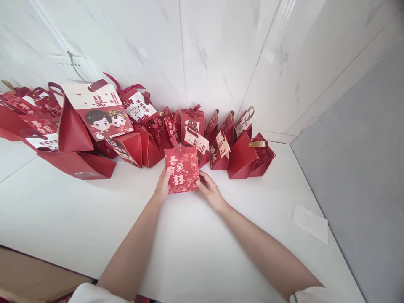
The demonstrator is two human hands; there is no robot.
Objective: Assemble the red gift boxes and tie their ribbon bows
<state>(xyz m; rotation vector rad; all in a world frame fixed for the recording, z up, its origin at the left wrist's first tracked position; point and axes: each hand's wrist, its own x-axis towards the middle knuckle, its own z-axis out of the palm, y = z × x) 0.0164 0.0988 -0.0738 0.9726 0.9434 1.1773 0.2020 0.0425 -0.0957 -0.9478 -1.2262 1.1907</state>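
Between my two hands is a red gift box (pixel 183 170) with pale Chinese characters, a floral print and a ribbon loop at its top. My left hand (pixel 162 185) grips its left edge, thumb on the front face. On the right edge, my right hand (pixel 210 189) holds it with the thumb in front and the fingers behind. The box's back is hidden. Just behind it stand a box with a cream flap (pixel 197 141) and another cream-flapped box (pixel 220 147).
Red gift boxes (pixel 77 141) crowd the left along the marbled wall (pixel 217 54). More red boxes (pixel 243 155) stand to the right. A white sheet (pixel 311 223) lies near the white table's (pixel 252 235) right edge. Cardboard (pixel 34 273) shows at lower left.
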